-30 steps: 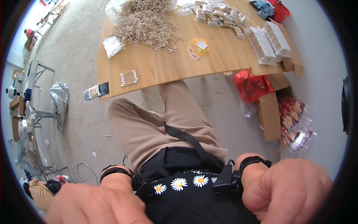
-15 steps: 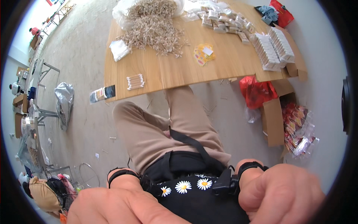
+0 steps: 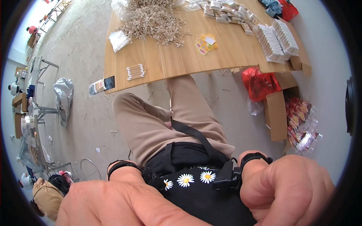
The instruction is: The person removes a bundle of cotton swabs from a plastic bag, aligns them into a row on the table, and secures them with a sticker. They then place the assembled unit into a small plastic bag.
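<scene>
Neatest thing we see: a row of cotton swabs (image 3: 135, 71), pale sticks, white tips, laid side by side near the counter's (image 3: 169, 60) left front corner. Behind it, a tangled heap of swabs (image 3: 154, 24).

Both hands well apart from these, low before us: left hand (image 3: 113, 203), right hand (image 3: 294, 192), fingertips hidden. We cannot tell whether either grip is spread, pressed together or pinching anything.

Our count: one row, one heap; one pouch of swabs (image 3: 101, 86) overhanging the left edge; two long stacks of white packs (image 3: 267, 43) at right; small packs (image 3: 228, 15) and yellow cards (image 3: 203, 44) overlap too much to number.

Around: a dark top (image 3: 200, 199) showing three daisies (image 3: 185, 180); tan-trousered legs (image 3: 166, 116) between hands and counter. Below right, a red bag (image 3: 260, 84) beside an open carton (image 3: 275, 116). On the floor at left, a silvery sack (image 3: 64, 100).
</scene>
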`<state>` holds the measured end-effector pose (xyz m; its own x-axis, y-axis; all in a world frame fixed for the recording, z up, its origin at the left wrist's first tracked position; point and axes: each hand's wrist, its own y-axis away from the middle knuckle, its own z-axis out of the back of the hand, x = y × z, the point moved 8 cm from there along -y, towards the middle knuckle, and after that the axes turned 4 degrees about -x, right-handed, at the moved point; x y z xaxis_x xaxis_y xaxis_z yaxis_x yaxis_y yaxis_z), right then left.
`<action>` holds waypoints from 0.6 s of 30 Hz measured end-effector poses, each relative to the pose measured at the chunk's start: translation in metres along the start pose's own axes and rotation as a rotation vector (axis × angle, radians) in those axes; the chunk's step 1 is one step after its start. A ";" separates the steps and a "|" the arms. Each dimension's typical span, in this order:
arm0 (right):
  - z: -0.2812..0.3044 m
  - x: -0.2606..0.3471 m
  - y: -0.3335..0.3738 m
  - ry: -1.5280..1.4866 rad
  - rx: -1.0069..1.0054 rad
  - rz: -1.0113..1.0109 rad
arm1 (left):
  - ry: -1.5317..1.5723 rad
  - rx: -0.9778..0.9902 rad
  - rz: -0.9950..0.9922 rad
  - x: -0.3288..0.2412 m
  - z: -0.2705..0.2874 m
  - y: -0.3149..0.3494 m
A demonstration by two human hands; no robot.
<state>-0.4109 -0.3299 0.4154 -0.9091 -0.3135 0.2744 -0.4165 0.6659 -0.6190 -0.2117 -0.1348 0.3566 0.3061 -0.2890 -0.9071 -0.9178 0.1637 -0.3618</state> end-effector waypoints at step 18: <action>0.008 0.019 0.013 0.042 0.059 0.230 | -0.110 -0.104 -0.118 -0.016 0.017 0.000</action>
<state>-0.4334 -0.3328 0.4066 -0.9800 -0.1290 0.1512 -0.1985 0.6751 -0.7105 -0.2127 -0.1142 0.3673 0.4336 -0.1949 -0.8798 -0.8933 0.0348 -0.4481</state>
